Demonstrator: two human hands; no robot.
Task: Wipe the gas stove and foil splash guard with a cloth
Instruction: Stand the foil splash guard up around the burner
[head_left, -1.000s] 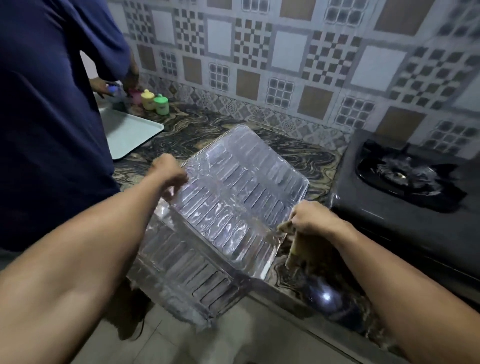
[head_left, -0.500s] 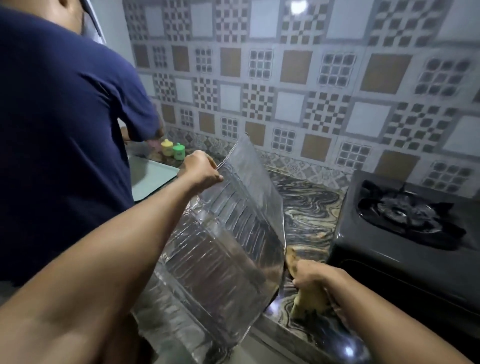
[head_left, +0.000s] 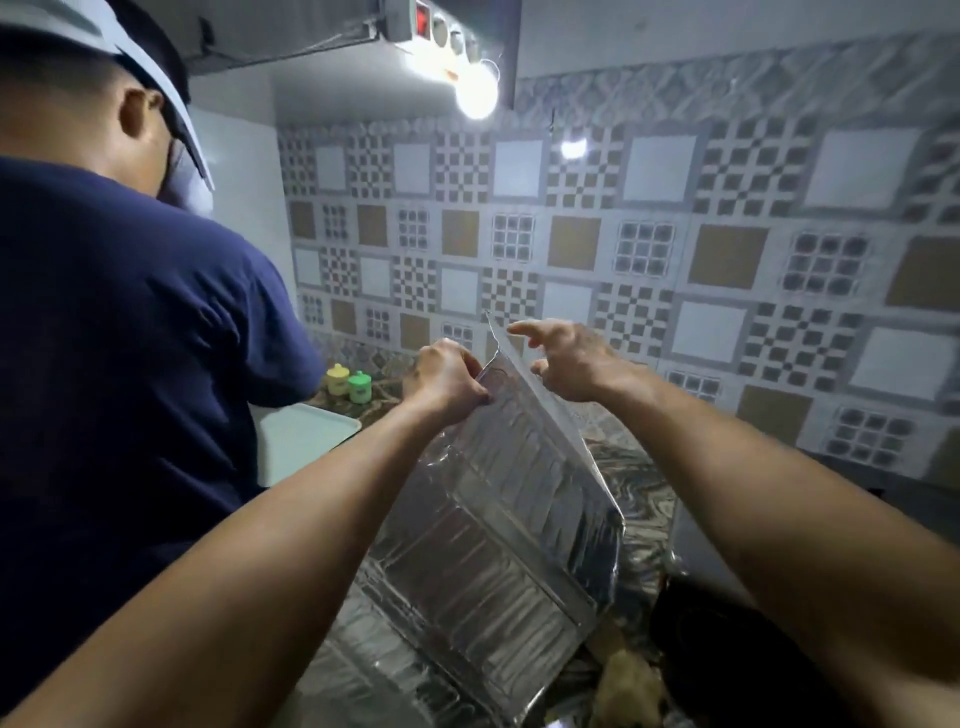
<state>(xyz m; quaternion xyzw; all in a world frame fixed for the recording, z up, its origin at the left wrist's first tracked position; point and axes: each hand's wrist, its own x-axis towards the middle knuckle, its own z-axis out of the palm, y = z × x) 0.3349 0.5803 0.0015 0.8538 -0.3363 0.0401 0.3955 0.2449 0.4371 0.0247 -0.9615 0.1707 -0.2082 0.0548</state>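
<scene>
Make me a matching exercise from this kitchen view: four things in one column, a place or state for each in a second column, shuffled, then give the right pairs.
Things
1. left hand
2. right hand
3. cloth
4. green jar

Places or states
A. lying on the counter at the foot of the foil
B. fingers spread by the foil's top edge, holding nothing
C. standing beside the yellow jar by the wall
D. gripping the top of the foil splash guard

Pairs: 1-D, 2-B, 3-A, 4-C
</scene>
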